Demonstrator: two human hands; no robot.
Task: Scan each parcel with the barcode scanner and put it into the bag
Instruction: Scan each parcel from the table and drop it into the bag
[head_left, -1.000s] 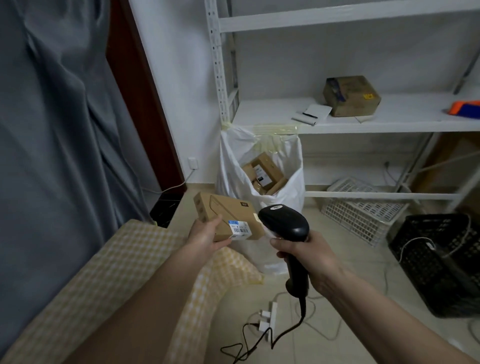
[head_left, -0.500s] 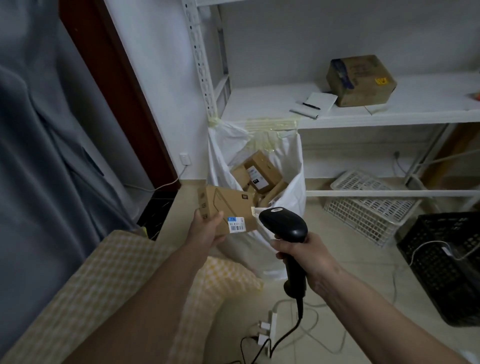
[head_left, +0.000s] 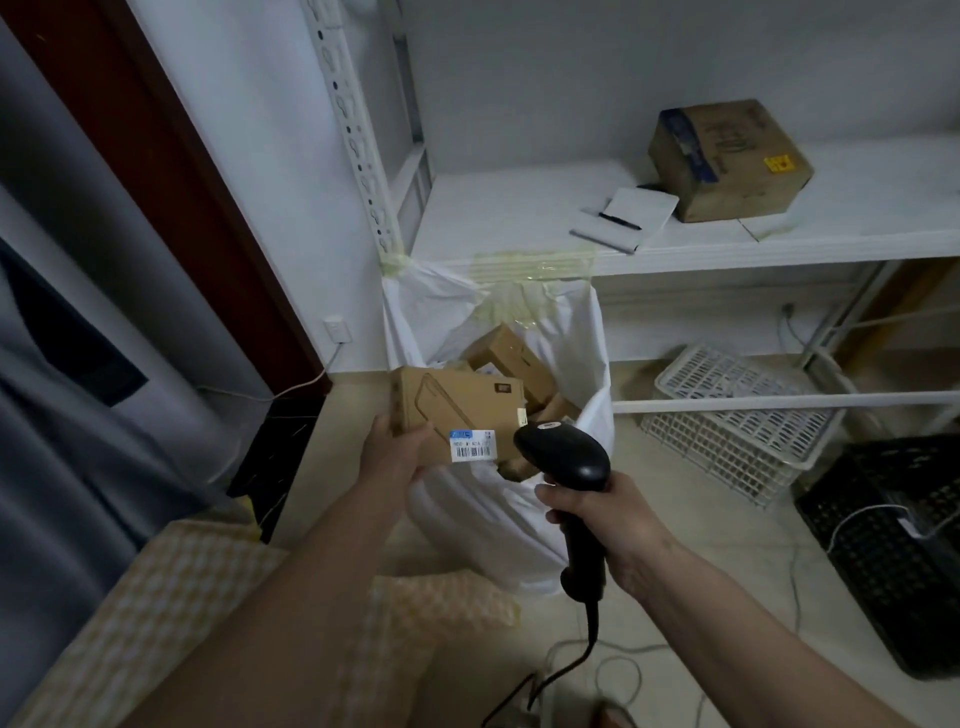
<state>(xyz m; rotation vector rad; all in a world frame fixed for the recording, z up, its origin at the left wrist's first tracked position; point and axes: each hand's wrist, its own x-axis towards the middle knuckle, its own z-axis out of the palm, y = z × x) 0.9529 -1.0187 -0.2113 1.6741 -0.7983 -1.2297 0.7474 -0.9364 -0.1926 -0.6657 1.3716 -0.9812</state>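
Up across the right half of the frame runs a white shelf (head_left: 519, 218), the biggest thing here. On it sit one brown carton (head_left: 727, 161) and one notepad (head_left: 623, 218) with one pen (head_left: 619, 221) on top. Below its left end, in the middle of the frame, one white bag (head_left: 576, 332) hangs open, taped to the shelf edge. At least two brown boxes (head_left: 511, 358) lie inside it. One white basket (head_left: 737, 415) and one black crate (head_left: 893, 545) stand at the right of the frame.

Just left of the bag's mouth is one flat brown parcel (head_left: 457, 405). Its long side runs left to right, and its white barcode label (head_left: 471, 446) faces the camera at the lower right corner. The left hand (head_left: 397, 457) holds it by the lower left corner, thumb on top.

Right beside the label is one black barcode scanner (head_left: 566, 457), its head pointing up and left. The right hand (head_left: 608, 525) has its fingers wrapped tight around the handle.
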